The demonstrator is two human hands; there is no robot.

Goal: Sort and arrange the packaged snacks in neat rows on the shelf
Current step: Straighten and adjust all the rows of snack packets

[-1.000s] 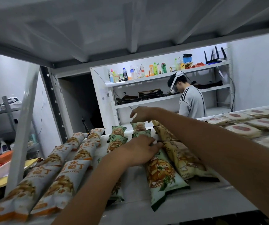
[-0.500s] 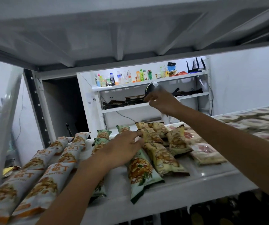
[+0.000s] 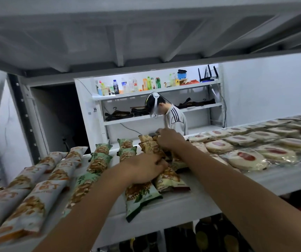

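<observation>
Long snack packets lie in rows on the white shelf (image 3: pixel 187 202): orange-and-white ones (image 3: pixel 37 202) at the left, green ones (image 3: pixel 98 160) in the middle, yellow ones (image 3: pixel 167 179) beside them. My left hand (image 3: pixel 144 169) lies over the front green packet (image 3: pixel 140 195), its fingertips curled onto the edge of the yellow packet. My right hand (image 3: pixel 169 139) reaches to the back of the shelf, fingers curled on a yellow packet (image 3: pixel 147 142) there. What lies under both palms is hidden.
Round flat cakes in clear wrappers (image 3: pixel 246 159) fill the shelf's right side in rows. The upper shelf's underside (image 3: pixel 109 33) hangs low overhead. A perforated post (image 3: pixel 24 115) stands at left. Behind the shelf a person (image 3: pixel 177 119) stands at another rack (image 3: pixel 157 91) with bottles.
My right hand has dropped from mid-air back onto the yellow packets at the rear. My left hand has slid right, from the green packet towards the yellow one. The view has shifted left.
</observation>
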